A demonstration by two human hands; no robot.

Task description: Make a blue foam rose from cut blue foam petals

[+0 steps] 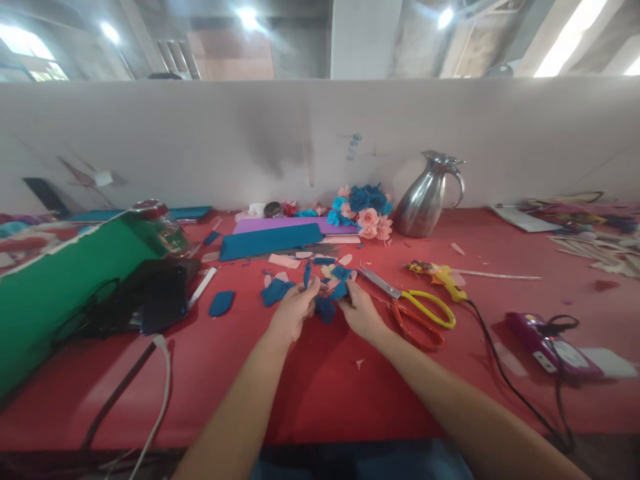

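Note:
My left hand (296, 308) is closed, a small strip of blue crepe paper (307, 275) standing up between thumb and fingers. Close by on the right, my right hand (361, 311) has its fingertips pressed on another blue paper piece (340, 288). Under and around both hands lies a heap of blue, pink and pale cut pieces, among them a blue scrap (276, 292) beside the left hand. Scissors (400, 293) with one yellow and one red handle lie partly spread beside my right hand. Some fingertips are hidden by the paper.
Behind the scraps are a blue paper sheet (273, 242), a paper flower bunch (367, 210) and a steel jug (425, 197). A yellow glue gun (445, 279) with a cord and a purple power box (553, 347) lie right. A phone (164, 300) and green box (85, 287) stand left.

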